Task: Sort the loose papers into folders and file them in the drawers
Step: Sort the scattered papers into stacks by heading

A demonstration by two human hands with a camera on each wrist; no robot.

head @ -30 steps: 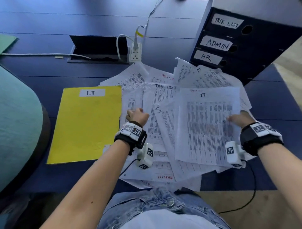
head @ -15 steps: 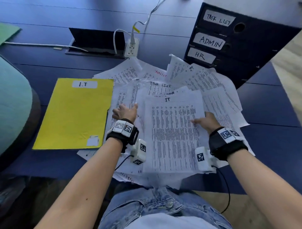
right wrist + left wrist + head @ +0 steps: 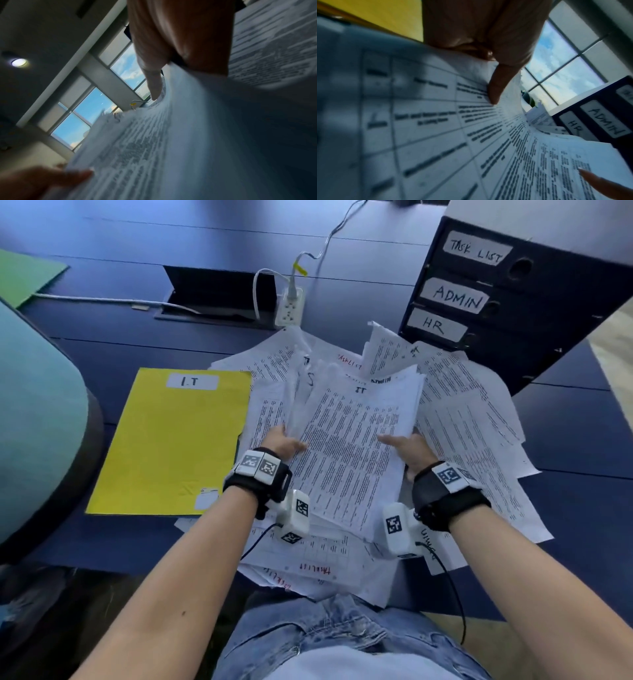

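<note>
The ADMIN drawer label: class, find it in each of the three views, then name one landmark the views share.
Head view: ADMIN label upper right, middle of three drawer labels.
Left wrist view: ADMIN label at the right edge, turned sideways beside HR.
Right wrist view: not in it.
Shared landmark: the held sheaf of papers.

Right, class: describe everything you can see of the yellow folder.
The yellow folder is plain card, closed, lying flat on the dark blue table, left of the paper pile. A white label near its far edge reads I.T; a small sticker sits at its near right corner. Loose sheets overlap its right edge. Neither hand touches it.
</note>
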